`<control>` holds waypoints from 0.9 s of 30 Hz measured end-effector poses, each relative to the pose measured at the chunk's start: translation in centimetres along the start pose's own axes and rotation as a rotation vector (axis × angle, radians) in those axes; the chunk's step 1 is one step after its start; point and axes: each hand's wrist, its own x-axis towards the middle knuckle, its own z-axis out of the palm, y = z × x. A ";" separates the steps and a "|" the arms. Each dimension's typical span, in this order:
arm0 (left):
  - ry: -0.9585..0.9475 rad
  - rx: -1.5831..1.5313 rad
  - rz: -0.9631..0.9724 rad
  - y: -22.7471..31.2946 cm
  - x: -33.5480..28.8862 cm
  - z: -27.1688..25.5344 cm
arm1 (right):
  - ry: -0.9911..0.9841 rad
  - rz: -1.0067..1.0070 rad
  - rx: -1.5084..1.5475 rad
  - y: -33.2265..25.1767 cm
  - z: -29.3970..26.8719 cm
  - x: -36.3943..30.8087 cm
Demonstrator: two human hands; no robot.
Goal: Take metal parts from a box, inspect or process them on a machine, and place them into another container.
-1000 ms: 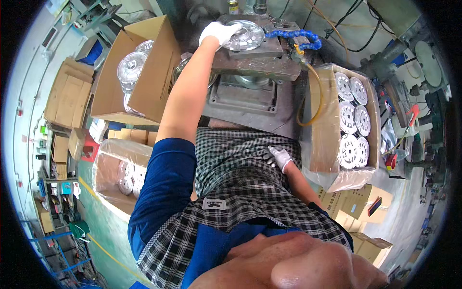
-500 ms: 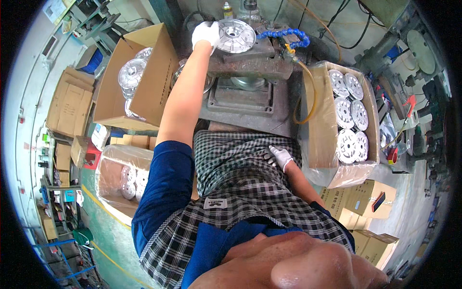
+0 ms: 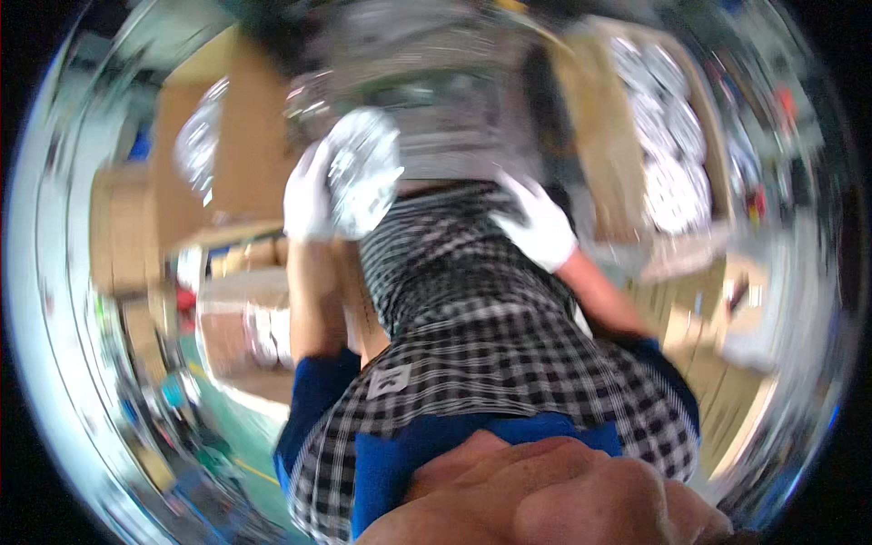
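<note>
My left hand (image 3: pixel 309 195), in a white glove, grips the left edge of a round silvery metal disc (image 3: pixel 365 173). The disc is tilted up in front of me, just left of my checked apron (image 3: pixel 445 263), and motion smears its surface. My right hand (image 3: pixel 538 222), also gloved in white, is by the right side of the apron with its fingers apart and nothing in them. Beyond both hands lies the grey metal bed of a machine (image 3: pixel 445 118), badly blurred.
On the left stands a tall cardboard box (image 3: pixel 259 136) holding metal discs (image 3: pixel 202 141). A plastic-lined carton (image 3: pixel 241 318) with more discs sits below it. At the right, another lined carton (image 3: pixel 590 109) holds several stacked discs (image 3: pixel 677 195). Brown cartons (image 3: pixel 699 381) stand at the lower right.
My left hand has drawn the disc back from the far side of the machine toward my body. My right hand has risen a little off my lap. The whole view has shifted and blurred.
</note>
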 end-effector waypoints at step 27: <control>-0.369 -0.035 -0.528 -8.9 -3.7 1.9 | 0.575 1.215 0.319 22.0 -29.2 -9.9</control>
